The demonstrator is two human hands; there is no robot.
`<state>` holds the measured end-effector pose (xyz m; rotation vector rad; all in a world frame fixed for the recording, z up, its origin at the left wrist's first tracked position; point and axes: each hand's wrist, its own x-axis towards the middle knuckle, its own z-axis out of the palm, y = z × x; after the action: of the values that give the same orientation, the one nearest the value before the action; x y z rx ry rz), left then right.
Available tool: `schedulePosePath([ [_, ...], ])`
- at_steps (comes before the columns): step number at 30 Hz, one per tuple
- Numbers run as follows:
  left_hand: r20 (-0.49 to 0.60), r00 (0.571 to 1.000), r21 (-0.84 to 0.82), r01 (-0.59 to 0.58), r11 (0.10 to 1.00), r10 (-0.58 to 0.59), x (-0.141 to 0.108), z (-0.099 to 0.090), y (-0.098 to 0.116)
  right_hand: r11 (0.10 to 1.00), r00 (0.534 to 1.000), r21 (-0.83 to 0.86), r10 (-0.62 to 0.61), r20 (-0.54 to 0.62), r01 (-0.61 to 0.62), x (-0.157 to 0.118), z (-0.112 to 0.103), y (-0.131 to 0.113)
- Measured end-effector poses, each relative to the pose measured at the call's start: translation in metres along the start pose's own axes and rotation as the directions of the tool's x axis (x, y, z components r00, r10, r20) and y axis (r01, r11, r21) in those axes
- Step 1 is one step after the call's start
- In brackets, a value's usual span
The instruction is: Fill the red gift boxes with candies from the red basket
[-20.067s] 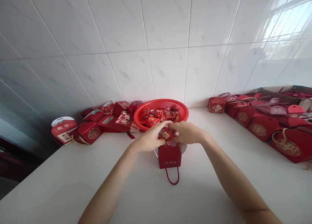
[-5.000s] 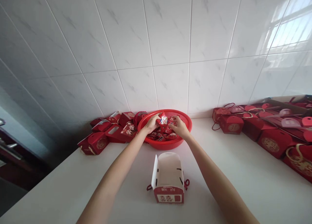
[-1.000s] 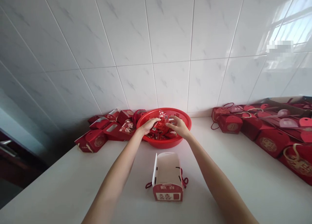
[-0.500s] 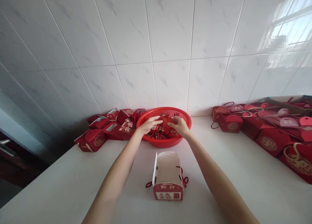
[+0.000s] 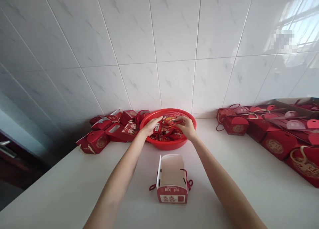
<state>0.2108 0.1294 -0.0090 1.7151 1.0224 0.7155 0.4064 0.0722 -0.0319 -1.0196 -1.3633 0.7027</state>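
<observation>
Both my hands are inside a red plastic basket (image 5: 166,145) filled with small red wrapped packets (image 5: 163,137). At its left side my left hand (image 5: 151,126) is closed on a red packet (image 5: 157,127) that carries a white printed label. My right hand (image 5: 185,126), at the right side, pinches a red packet with orange-yellow print (image 5: 171,121). Nearer to me stands a red-and-white gift box (image 5: 171,180), its top open and its pale inside showing. Dark red cords loop out from both of its sides.
Closed red gift boxes (image 5: 96,142) and a flat red piece with a floral print (image 5: 130,127) lie left of the basket. Many more red boxes (image 5: 275,144) crowd the right side of the white table (image 5: 134,202). A tiled wall (image 5: 174,86) rises behind.
My right hand has drawn back slightly and now pinches the orange-printed packet. The labelled packet shows more clearly at my left hand. The open box stays put.
</observation>
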Motion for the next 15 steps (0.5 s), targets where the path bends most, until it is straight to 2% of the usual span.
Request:
schedulePosePath([
  [3,0.02,1.0,-0.159,0.021,0.987,-0.018,-0.0021,-0.0006,0.0006,1.0,0.995,0.008,0.024,0.102,-0.025,-0.0017,-0.0012,-0.0019],
  [5,0.006,1.0,-0.18,-0.019,0.984,0.021,-0.0027,-0.0012,-0.0001,0.999,0.989,0.024,0.018,0.144,-0.022,-0.0019,-0.0014,-0.0022],
  [8,-0.024,0.997,-0.138,-0.07,0.988,0.068,-0.0027,-0.0015,-0.0009,0.998,0.994,0.062,0.003,0.105,-0.009,-0.001,-0.001,-0.002],
  [11,-0.035,0.996,-0.175,-0.088,0.981,0.083,-0.0028,-0.0005,-0.0009,0.997,0.998,0.06,0.054,0.036,-0.056,0.0004,-0.0001,-0.001],
  [15,-0.018,0.997,-0.27,-0.082,0.959,0.08,-0.0036,0.0011,-0.0006,0.989,0.987,0.034,0.139,0.079,-0.142,0.002,0.0013,0.0041],
])
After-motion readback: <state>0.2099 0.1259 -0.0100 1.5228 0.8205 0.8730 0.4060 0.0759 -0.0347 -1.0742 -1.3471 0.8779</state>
